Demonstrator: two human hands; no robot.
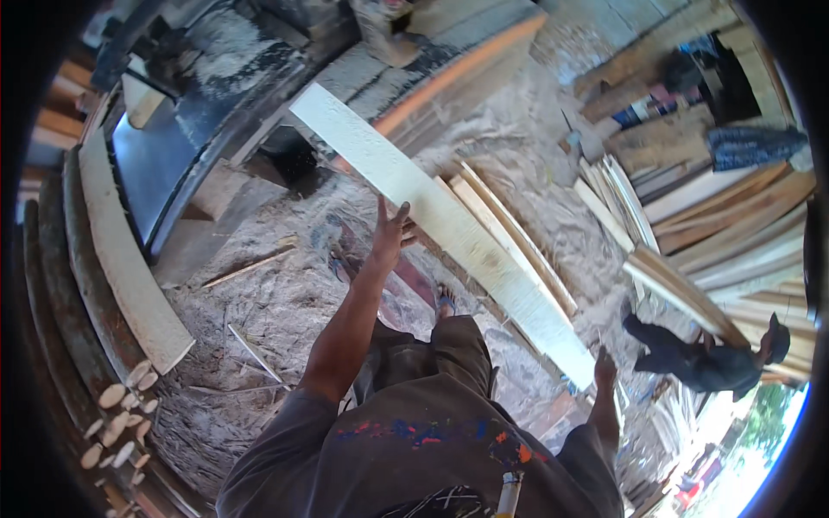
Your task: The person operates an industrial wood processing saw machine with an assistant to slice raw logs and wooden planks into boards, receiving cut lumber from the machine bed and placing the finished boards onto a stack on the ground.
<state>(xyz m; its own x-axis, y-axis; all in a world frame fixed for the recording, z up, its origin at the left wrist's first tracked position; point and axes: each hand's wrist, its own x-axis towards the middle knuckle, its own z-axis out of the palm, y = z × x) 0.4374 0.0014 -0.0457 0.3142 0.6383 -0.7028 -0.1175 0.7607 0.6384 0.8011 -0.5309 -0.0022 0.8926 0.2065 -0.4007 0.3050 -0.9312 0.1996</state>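
A long pale wooden plank (458, 242) runs diagonally across the middle of the head view, from the machine at upper left down to lower right. My left hand (393, 226) grips it along its near edge, with fingers on the wood. My right hand (604, 371) is at its lower right end, holding it; part of that hand's grip is hidden. More boards (518, 250) lie on the dusty ground just beyond the plank.
A machine with a dark metal table (173, 164) stands upper left. Poles (73, 293) are stacked at the left. Board piles (717, 233) lie at the right, where another person in dark clothes (717, 363) carries boards. Wood scraps lie underfoot.
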